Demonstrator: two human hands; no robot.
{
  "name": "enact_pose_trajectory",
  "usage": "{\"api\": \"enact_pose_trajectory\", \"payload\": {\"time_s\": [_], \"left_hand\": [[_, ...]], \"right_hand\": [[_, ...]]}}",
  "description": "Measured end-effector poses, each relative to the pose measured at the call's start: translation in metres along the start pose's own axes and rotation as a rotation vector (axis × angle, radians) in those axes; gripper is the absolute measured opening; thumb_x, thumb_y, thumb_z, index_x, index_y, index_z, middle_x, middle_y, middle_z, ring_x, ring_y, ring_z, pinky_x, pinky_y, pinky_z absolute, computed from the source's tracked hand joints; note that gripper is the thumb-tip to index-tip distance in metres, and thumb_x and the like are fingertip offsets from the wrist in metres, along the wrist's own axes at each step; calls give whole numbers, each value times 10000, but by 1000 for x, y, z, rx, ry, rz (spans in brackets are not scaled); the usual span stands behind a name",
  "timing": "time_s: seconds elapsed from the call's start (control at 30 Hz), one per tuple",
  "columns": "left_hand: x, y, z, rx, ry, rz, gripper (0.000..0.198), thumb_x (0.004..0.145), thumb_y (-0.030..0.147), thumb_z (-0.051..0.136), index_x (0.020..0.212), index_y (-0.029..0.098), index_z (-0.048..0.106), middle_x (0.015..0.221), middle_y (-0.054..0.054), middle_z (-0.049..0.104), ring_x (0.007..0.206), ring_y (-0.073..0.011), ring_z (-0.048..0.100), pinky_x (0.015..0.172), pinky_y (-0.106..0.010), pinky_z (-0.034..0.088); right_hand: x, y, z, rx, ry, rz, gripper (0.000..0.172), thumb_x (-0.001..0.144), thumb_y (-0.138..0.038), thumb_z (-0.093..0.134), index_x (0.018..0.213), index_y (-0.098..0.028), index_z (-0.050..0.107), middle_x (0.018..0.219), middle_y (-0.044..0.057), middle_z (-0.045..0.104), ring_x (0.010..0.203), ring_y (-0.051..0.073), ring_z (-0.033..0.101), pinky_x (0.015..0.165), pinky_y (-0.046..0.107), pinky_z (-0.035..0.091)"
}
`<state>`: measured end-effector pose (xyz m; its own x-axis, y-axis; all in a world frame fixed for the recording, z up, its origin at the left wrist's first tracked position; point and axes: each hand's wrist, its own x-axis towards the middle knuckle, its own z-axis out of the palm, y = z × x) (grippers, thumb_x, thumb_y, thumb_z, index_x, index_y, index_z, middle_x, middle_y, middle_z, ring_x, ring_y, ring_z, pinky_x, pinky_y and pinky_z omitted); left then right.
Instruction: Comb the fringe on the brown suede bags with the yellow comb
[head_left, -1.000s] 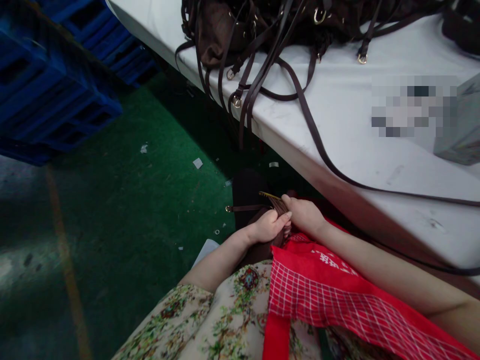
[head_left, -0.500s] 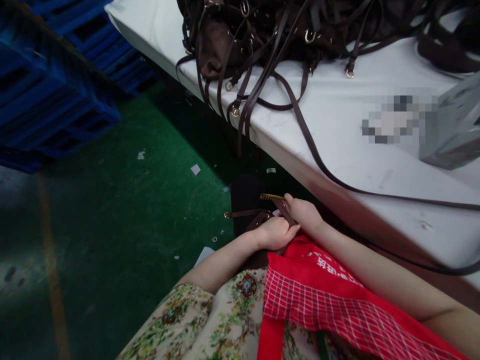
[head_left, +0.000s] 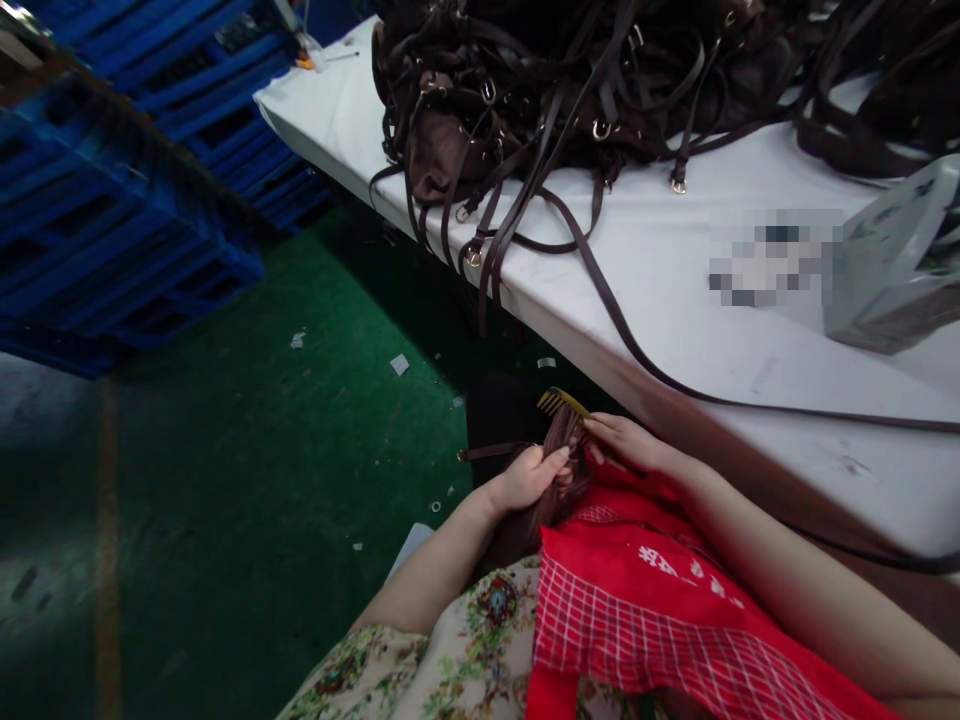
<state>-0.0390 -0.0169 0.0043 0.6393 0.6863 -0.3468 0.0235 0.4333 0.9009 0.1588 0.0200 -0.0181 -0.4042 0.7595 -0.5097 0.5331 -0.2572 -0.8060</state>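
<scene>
**Brown bundle (head_left: 564,478) held below the desk (head_left: 720,330) edge**

The white desk is heaped with straps (head_left: 600,80). Beside a red bag (head_left: 637,620), the bundle is enclosed by the left hand (head_left: 525,480), grip closed, and touched by the right hand (head_left: 630,445), whose grip cannot be judged. A yellow comb (head_left: 561,402) is seen at its top.

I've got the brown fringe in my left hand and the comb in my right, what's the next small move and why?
Probably draw the yellow comb down through the brown fringe. The right hand holds its teeth at the fringe's far end, and the left hand grips the bundle just below, so it looks braced for a stroke.
</scene>
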Motion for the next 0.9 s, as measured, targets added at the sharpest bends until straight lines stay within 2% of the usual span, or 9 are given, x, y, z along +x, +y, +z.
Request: {"api": "enact_pose_trajectory", "payload": {"time_s": [0.07, 0.17, 0.27, 0.33, 0.4, 0.5, 0.63, 0.77, 0.9], "left_hand": [[-3, -1, -5, -119, 14, -6, 504, 847, 634, 431, 632, 185, 351, 574, 48, 357, 518, -75, 381, 542, -244, 377], [-3, -2, -7, -165, -5, -3, 493, 849, 614, 455, 636, 179, 359, 574, 46, 372, 524, -74, 392, 538, -238, 366], [-2, 0, -3, -163, 0, -18, 475, 849, 602, 466, 662, 175, 372, 589, 47, 379, 529, -72, 384, 540, -233, 366], [-1, 3, 0, -110, -6, -19, 461, 849, 594, 470, 680, 175, 378, 604, 47, 379, 538, -75, 386, 552, -235, 378], [-2, 7, 3, 13, -43, -12, 430, 872, 566, 445, 703, 172, 401, 618, 39, 403, 550, -83, 405, 571, -241, 395], [-4, 15, 6, 301, -97, 36, 387, 917, 494, 381, 731, 165, 463, 649, 12, 481, 585, -102, 448, 616, -249, 415], [-5, 19, 9, 573, -52, 60, 398, 946, 431, 323, 702, 169, 498, 652, -15, 550, 610, -124, 497, 650, -251, 417], [1, 18, 14, 677, 71, 11, 434, 957, 391, 275, 670, 179, 522, 594, -33, 557, 622, -165, 548, 679, -280, 426], [9, 19, 19, 635, 129, 75, 267, 911, 330, 386, 883, 178, 604, 835, -90, 648, 956, -253, 585, 903, -350, 404]], "right_hand": [[0, 11, -4, 110, 20, 94, 419, 941, -487, 233, 864, -180, 508, 550, -27, 565, 339, 104, 400, 372, 221, 309], [-3, 13, -7, 129, 150, 139, 413, 941, -482, 220, 814, -190, 483, 505, -39, 514, 335, 111, 398, 378, 229, 319], [-17, -5, -4, 5, 220, -45, 421, 951, -508, 259, 790, -199, 496, 601, -13, 573, 496, 129, 522, 525, 238, 415], [-27, -20, 2, -198, 172, -213, 416, 968, -488, 268, 840, -202, 542, 737, 15, 636, 655, 148, 589, 647, 246, 434], [-33, -31, 9, -432, 80, -269, 398, 985, -440, 264, 902, -207, 576, 816, 35, 664, 745, 165, 620, 687, 250, 422], [-32, -34, 16, -702, 17, -213, 351, 989, -386, 286, 979, -199, 583, 814, 55, 678, 740, 185, 644, 638, 254, 405], [-20, -28, 16, -894, 130, -128, 293, 987, -323, 298, 1046, -186, 549, 861, 89, 679, 746, 204, 661, 593, 265, 401], [-6, -26, 16, -902, 189, 19, 314, 990, -362, 280, 1041, -191, 538, 859, 93, 680, 741, 201, 670, 585, 258, 416], [5, -13, 16, -732, 190, 81, 377, 983, -416, 285, 1059, -177, 567, 844, 100, 691, 783, 213, 669, 644, 280, 444]]}}
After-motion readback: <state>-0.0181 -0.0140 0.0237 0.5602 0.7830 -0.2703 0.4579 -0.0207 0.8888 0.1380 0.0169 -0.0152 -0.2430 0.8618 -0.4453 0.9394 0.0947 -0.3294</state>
